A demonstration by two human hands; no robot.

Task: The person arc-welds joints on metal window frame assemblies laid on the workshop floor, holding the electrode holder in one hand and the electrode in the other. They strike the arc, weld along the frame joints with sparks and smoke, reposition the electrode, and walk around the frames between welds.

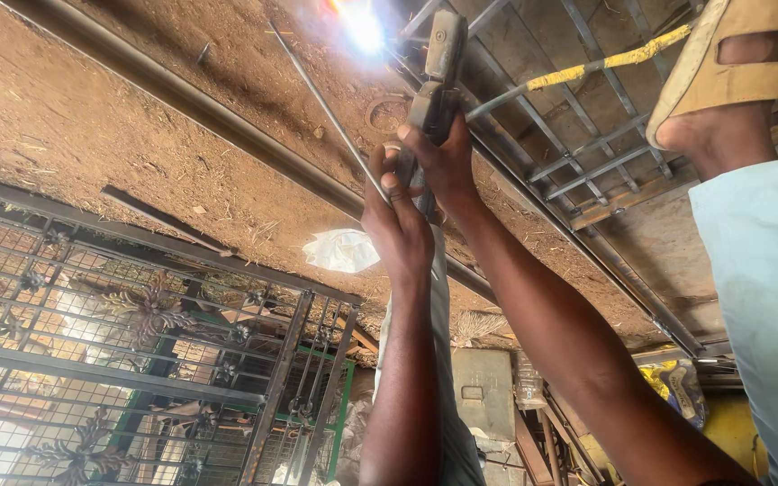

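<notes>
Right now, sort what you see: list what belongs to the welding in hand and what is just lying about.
In use:
- electrode holder, gripped by right hand
- welding rod, steadied by left hand
- bright arc
- metal frame

Lying about:
- white plastic bag
- ornate gate
- loose flat bar
- grey metal box

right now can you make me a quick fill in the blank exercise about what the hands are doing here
1. Both hands grip a welding electrode holder, and a bright ____ glows at the tip of the rod.
2. The work is a frame of metal ____ lying on the ground.
3. A foot on the frame wears a tan ____.

Missing words: arc; bars; sandal
</notes>
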